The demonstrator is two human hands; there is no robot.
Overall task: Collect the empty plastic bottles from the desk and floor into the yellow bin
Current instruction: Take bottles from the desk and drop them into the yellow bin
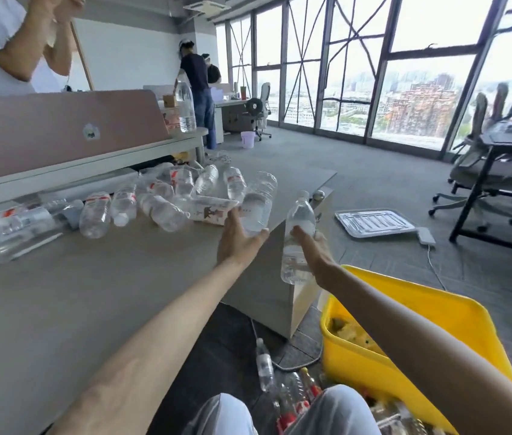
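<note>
Here, left hand (238,237) curled round a clear bottle (259,199) over the desk (60,293), right hand (319,257) gripping an upright bottle (298,215).

High-rise office: desks (60,302), laptop (60,133), swivel chairs (484,180), floor-to-ceiling windows (421,73) over city.

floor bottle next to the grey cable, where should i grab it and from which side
Grip the floor bottle round its mid body, coming down from above on its left. It seems to lie on its side, cap pointing away, with bare floor to the left; the grey cable runs on its right and other bottles crowd its base.
</note>
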